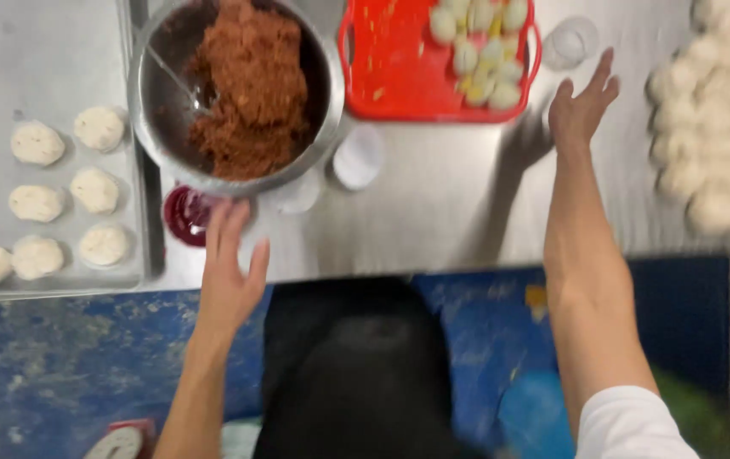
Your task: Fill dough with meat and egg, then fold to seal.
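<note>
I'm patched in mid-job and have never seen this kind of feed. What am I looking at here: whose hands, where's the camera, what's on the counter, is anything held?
One picture, from a camera on the person's head, looking down. Both bare hands are empty and open. The left hand rests at the counter edge near a small dark red dish and a metal bowl of brown filling. The right hand reaches out over the steel counter, between a red basket of pale pieces and blurred dough balls. Flattened dough rounds sit on a tray at left.
</note>
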